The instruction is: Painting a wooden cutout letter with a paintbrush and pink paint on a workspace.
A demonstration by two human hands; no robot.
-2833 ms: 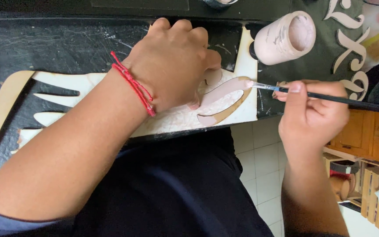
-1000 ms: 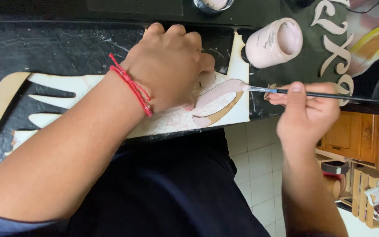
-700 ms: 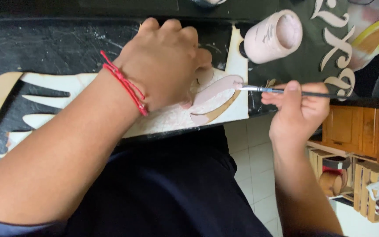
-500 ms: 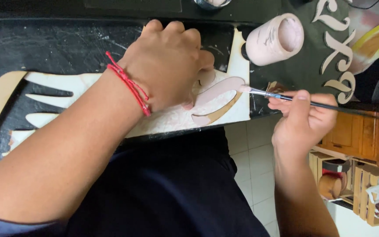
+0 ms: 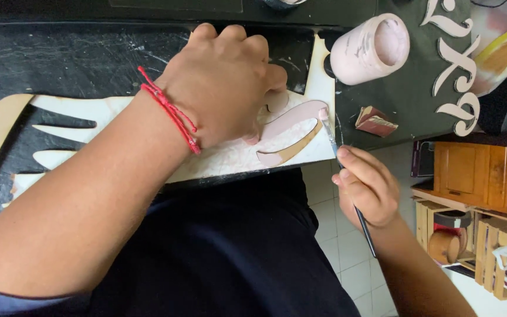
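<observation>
Paint of a pale pink coats the inside and outside of the small cup (image 5: 371,48), which lies tipped on its side near the far right part of the dark worktop (image 5: 60,58), its open mouth turned to the right; whether any liquid sits in it cannot be told. The left hand (image 5: 221,82) is curled, fingers bent down, pressing on the pale cut-out board (image 5: 77,108) that runs along the worktop's near edge. Just beside that hand's fingertips lies the curved wooden letter piece (image 5: 291,126), partly pink, partly bare wood. The right hand (image 5: 368,188), past the near edge, pinches a thin paintbrush (image 5: 330,132) between thumb and fingers, its bristle tip touching the pink end of the letter piece. A small reddish block (image 5: 374,120) lies near the worktop's near right corner, and white ornate letters (image 5: 456,70) lie by the right edge.
</observation>
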